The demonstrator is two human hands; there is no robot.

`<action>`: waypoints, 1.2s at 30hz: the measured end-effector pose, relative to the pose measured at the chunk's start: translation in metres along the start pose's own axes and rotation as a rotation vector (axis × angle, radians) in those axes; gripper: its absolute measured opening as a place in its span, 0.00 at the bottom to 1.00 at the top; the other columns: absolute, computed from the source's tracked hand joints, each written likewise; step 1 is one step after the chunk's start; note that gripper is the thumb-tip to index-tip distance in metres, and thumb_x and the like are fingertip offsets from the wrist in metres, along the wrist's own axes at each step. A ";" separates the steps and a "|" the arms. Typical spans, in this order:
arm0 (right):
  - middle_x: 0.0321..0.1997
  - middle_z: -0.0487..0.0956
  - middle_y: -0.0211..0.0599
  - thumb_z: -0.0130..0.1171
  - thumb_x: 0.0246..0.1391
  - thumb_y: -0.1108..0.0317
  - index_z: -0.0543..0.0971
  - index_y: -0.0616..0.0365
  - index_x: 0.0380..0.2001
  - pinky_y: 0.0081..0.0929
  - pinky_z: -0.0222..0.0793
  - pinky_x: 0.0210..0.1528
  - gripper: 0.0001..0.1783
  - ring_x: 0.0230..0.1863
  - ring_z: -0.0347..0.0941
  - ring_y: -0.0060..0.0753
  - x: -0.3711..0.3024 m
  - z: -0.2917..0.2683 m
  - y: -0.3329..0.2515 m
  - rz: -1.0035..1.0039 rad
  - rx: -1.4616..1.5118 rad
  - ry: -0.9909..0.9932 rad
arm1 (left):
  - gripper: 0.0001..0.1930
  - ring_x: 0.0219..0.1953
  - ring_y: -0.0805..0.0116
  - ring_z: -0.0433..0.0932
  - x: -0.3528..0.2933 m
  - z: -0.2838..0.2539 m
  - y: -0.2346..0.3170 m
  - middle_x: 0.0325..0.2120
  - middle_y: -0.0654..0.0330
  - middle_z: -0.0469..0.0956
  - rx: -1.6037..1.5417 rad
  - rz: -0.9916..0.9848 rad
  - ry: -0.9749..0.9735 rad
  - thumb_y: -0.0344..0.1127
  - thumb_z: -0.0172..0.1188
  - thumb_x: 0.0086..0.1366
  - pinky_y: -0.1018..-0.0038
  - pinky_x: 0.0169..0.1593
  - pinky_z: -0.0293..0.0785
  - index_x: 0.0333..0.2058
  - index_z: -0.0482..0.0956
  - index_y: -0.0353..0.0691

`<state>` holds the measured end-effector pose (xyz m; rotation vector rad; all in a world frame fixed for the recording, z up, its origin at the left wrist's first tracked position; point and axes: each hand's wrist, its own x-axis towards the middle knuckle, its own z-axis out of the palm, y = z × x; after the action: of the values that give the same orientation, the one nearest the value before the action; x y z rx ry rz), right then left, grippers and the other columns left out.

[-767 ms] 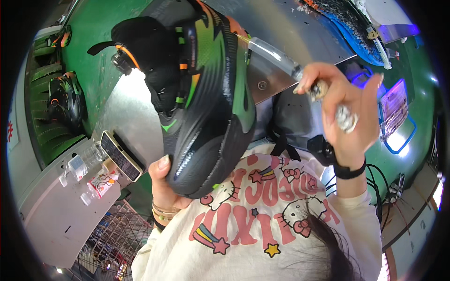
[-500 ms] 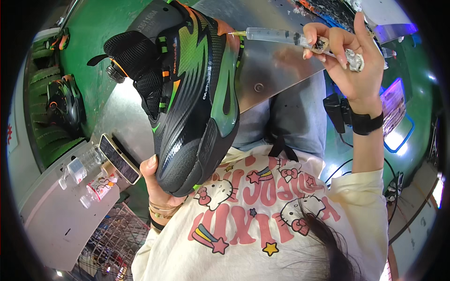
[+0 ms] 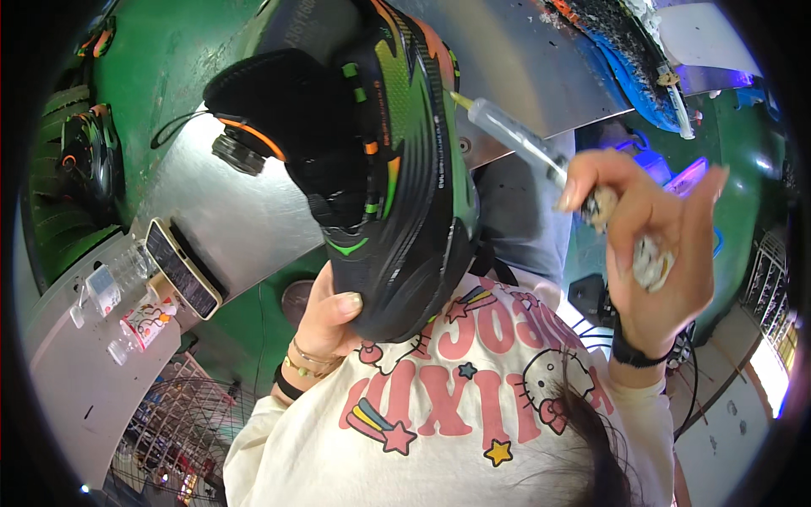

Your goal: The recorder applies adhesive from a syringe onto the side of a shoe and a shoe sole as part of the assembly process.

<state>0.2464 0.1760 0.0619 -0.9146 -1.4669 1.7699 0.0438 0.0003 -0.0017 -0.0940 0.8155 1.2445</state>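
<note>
Since the earlier frame the right hand [image 3: 655, 245] has come down closer to the body, swinging the syringe [image 3: 511, 131] from nearly level to a slant, and the sneaker [image 3: 405, 228] has tilted so that its tongue and opening face the camera more.

The left hand [image 3: 325, 325] grasps the sneaker by the toe, thumb pressed along its side; the shoe is held up in front of the printed shirt [image 3: 473, 406], heel end pointing away above the grip. It is mostly black, with green zigzag panels along the side, orange accents, a greenish sole section, a round lacing dial [image 3: 236, 155] and a thin black pull loop [image 3: 173, 131].

The right hand clasps the rear of the syringe in curled fingers, a crumpled white lump [image 3: 652, 262] against the palm. The clear barrel is blurred, so its contents cannot be told; its yellowish needle ends right beside the shoe's heel side, whether touching is unclear.

Beyond the shoe spreads a shiny metal tabletop [image 3: 236, 224]. To the left, a smartphone [image 3: 184, 269] is near a clear bottle [image 3: 131, 266] and a red-labelled bottle [image 3: 145, 323] on a pale ledge [image 3: 93, 380]; their contents are too small to tell. Farther off, a green slatted rack [image 3: 55, 198] carries a similar sneaker [image 3: 89, 160]. At upper right, a blue tray [image 3: 642, 106] holds dark crumbs, a second syringe [image 3: 680, 114] at its edge.
</note>
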 end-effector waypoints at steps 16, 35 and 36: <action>0.32 0.75 0.52 0.11 0.62 0.43 0.67 0.58 0.08 0.29 0.59 0.39 0.44 0.32 0.64 0.36 -0.071 -0.011 -0.033 0.066 -0.326 0.151 | 0.26 0.48 0.64 0.73 0.048 0.035 -0.031 0.47 0.54 0.71 0.021 -0.103 -0.159 0.23 0.58 0.56 0.64 0.54 0.70 0.54 0.62 0.34; 0.53 0.66 0.48 0.34 0.63 0.49 0.75 0.70 0.31 0.37 0.61 0.55 0.32 0.50 0.68 0.42 0.005 -0.089 0.021 -0.287 0.140 0.199 | 0.30 0.53 0.61 0.71 0.040 -0.253 0.405 0.54 0.60 0.68 0.227 1.047 0.725 0.54 0.56 0.56 0.58 0.59 0.60 0.55 0.66 0.48; 0.52 0.67 0.49 0.30 0.63 0.48 0.75 0.68 0.31 0.37 0.62 0.53 0.33 0.49 0.68 0.42 0.005 -0.089 0.023 -0.299 0.062 0.212 | 0.28 0.43 0.63 0.73 0.050 -0.262 0.384 0.46 0.59 0.72 0.267 1.020 1.028 0.54 0.56 0.56 0.62 0.51 0.66 0.51 0.69 0.45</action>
<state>0.3177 0.2233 0.0268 -0.7796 -1.3279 1.4466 -0.4142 0.0499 -0.0828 -0.1030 2.0792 2.0428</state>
